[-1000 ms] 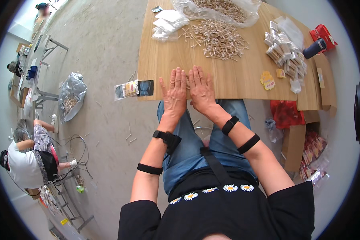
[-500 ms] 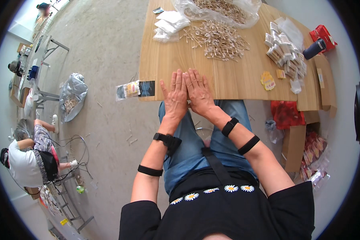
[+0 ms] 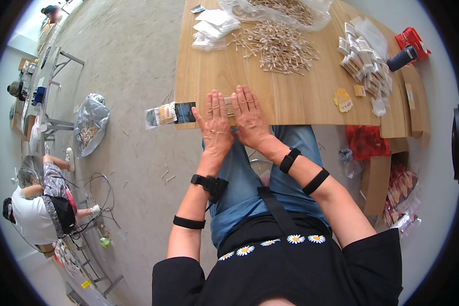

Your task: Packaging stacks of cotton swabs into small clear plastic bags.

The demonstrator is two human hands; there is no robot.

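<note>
Both hands lie flat at the table's near edge, palms down, fingers stretched forward. Between my left hand (image 3: 218, 125) and my right hand (image 3: 250, 118) shows a small row of cotton swabs (image 3: 229, 106), partly hidden beneath the fingers. Left of my left hand, a clear packet of swabs (image 3: 165, 114) sticks out past the table's left edge, beside a dark flat piece (image 3: 185, 112). A large heap of loose swabs (image 3: 280, 48) lies farther back, with a stack of clear plastic bags (image 3: 214, 28) to its left.
Bundled swabs (image 3: 364, 66) are piled at the table's right, near a dark bottle (image 3: 402, 58) and a red package (image 3: 413, 41). Yellow cards (image 3: 342, 100) lie nearer. A plastic bag of swabs (image 3: 290, 10) sits at the back. Another person (image 3: 35, 214) sits at left.
My hands have moved apart sideways, uncovering the row of swabs between them. In the earlier frame they lay side by side with fingers touching.
</note>
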